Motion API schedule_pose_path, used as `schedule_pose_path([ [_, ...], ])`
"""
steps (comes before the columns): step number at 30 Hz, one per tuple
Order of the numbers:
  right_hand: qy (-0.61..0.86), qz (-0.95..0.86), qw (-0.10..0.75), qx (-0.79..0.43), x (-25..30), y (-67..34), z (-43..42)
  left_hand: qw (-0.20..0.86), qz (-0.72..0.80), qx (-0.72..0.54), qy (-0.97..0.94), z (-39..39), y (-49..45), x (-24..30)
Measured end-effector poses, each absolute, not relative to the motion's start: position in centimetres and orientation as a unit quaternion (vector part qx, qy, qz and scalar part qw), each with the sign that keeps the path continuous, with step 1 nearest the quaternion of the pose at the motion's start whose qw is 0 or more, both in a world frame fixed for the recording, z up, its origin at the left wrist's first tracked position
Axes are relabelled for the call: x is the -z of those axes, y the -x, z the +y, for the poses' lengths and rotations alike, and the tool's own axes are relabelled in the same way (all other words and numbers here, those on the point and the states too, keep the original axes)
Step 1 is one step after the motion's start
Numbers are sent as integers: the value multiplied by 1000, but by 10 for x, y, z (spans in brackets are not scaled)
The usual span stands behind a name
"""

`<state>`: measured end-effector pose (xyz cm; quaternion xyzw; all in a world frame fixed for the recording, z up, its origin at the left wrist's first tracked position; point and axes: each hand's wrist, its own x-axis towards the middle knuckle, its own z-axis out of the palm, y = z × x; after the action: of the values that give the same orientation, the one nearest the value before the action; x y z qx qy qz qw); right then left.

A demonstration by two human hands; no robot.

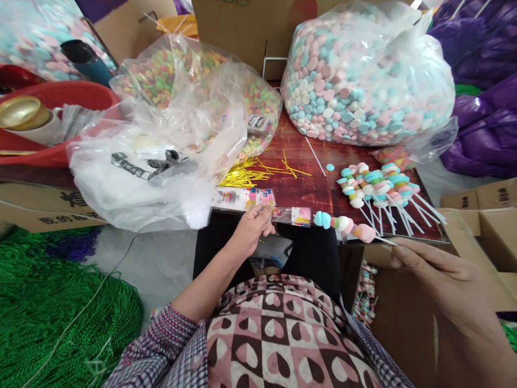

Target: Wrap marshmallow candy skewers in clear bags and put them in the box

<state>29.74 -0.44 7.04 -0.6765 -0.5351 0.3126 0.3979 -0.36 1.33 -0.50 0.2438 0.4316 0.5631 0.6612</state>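
Observation:
My left hand (255,228) is closed, its thumb and fingers pinching one end of a narrow clear plastic bag (286,214) with a colourful printed label. Out to the right, my right hand (438,275) grips the white stick of a marshmallow skewer (345,224). Blue, white, pink and small coloured pieces are threaded on it, and its blue tip lies close by the labelled end of the bag; I cannot tell whether they touch. Printed packets (242,198) lie just behind my left hand. A pile of finished marshmallow skewers (379,186) rests on the red table (299,145).
A big bag of marshmallows (367,81) and bags of coloured candy (194,75) stand behind. Gold twist ties (244,175), a loose white stick (315,156) and one blue marshmallow (330,167) lie on the table. A red basin (92,97) sits left; a cardboard box (407,323) is below right.

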Motion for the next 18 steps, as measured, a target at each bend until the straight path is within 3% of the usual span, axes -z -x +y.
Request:
schedule_pose_path([
  [6,646,-474,449,-397,-67,-288,-7,708,387,-551,-215,11,5,6],
  [13,664,-454,402,-438,-59,-288,-8,738,361,-531,-208,11,5,10],
  [18,702,-472,354,-399,-63,-294,-11,736,373,-519,-223,11,5,12],
])
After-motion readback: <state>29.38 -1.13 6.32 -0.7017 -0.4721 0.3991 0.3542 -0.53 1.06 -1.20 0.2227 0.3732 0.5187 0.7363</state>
